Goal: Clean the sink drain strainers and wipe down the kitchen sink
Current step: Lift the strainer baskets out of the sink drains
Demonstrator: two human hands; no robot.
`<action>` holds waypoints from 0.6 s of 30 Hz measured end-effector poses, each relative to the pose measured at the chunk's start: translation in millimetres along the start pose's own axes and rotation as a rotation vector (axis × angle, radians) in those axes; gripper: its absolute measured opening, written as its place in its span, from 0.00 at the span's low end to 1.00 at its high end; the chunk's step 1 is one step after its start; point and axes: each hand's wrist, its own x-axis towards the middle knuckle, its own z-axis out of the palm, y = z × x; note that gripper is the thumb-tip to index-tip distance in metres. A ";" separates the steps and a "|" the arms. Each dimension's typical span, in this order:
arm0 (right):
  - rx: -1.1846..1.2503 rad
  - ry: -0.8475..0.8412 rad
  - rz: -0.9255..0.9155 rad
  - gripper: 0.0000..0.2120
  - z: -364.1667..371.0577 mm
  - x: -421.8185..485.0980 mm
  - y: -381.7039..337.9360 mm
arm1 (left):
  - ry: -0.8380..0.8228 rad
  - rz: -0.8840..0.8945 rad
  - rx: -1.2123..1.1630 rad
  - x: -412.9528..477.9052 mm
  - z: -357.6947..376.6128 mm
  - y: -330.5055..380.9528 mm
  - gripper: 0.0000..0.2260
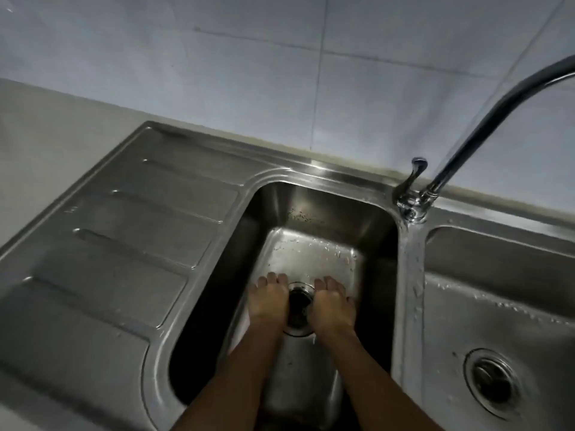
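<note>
Sink strainer (300, 301) sits flat in the drain of the left basin (314, 244), facing up

It's round, so no real long axis. Its sides are covered by the left hand (269, 298) and right hand (331, 301), both with straight fingers, holding nothing, resting on the basin floor. Inside is dark, can't make out much.

My left hand (269, 301) and right hand (331, 303) flanked the drain (299, 301) in the left basin (311, 206); drainboard (124, 244) lay left, right basin (497, 290) right, faucet (413, 200) behind.
</note>
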 end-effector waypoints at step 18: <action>0.019 0.153 0.217 0.15 51.6 34.1 -6.8 | 0.042 -0.079 -0.158 30.3 54.0 8.4 0.16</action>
